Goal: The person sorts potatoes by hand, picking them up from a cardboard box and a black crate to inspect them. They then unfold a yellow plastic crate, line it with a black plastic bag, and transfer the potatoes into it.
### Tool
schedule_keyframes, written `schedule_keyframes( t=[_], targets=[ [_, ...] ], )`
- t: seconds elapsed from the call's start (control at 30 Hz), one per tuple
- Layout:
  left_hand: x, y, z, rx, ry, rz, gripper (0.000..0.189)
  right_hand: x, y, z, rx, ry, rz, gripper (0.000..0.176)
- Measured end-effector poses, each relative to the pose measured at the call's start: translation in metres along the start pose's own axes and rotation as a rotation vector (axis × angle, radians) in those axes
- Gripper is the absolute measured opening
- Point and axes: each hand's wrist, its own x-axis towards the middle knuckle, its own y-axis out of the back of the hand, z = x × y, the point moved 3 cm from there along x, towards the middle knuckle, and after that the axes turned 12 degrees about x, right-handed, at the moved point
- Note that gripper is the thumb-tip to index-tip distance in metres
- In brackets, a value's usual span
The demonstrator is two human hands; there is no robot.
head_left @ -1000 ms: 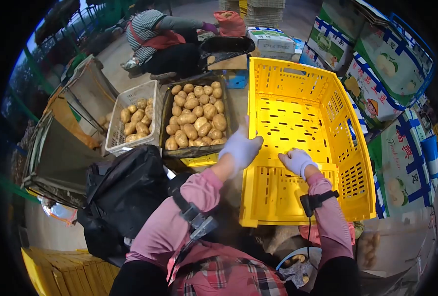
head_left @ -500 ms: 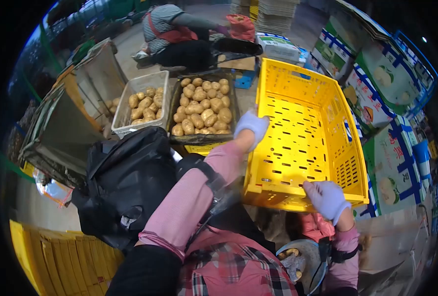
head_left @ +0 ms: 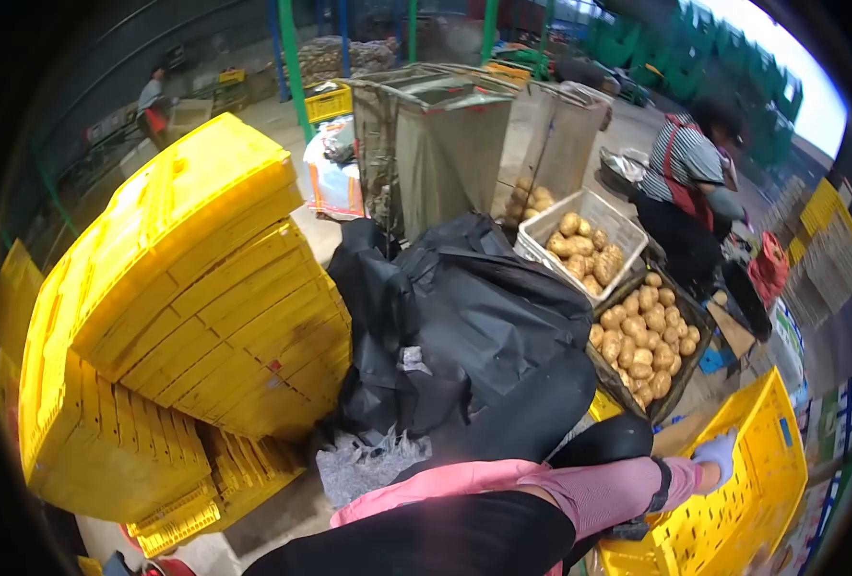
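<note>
In a pale glove, my left hand (head_left: 719, 457) is closed on the near-left rim of a yellow plastic crate (head_left: 767, 432) at the lower right. The crate is tilted, and no potatoes show in its visible part. My right hand is not in view. Up and to the left of my left hand, a dark-lined crate (head_left: 674, 401) holds several potatoes (head_left: 645, 331). Beside it stands a whitish crate (head_left: 627, 228), also with potatoes. Black sheeting (head_left: 484, 317) is heaped left of these crates.
Tall stacks of yellow crates (head_left: 205, 278) fill the left side. Grey fabric-sided bins (head_left: 450, 158) stand behind the sheeting. A co-worker (head_left: 680, 178) in a striped top sits at the upper right near a red bag (head_left: 768, 272). Another person (head_left: 153, 96) is far back left.
The view has swung left, bringing the yellow stacks into sight. The held crate now appears at the lower right, and my right hand has left the frame. My left hand still holds the rim.
</note>
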Motion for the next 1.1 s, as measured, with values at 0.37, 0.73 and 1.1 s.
schedule_keyframes(
  t=[0.37,0.73,1.1],
  targets=[
    [-0.023,0.028,0.002,-0.044,0.110,-0.041,0.054,-0.002,-0.028,-0.019,0.055,0.064,-0.027,0.055],
    [-0.182,0.403,-0.247,0.661,0.213,0.348,0.046,-0.005,-0.003,-0.020,0.148,0.250,0.182,0.044],
    [-0.281,0.391,-0.396,1.150,0.564,0.386,0.016,0.001,-0.022,-0.083,0.149,0.328,0.201,0.037]
  ],
)
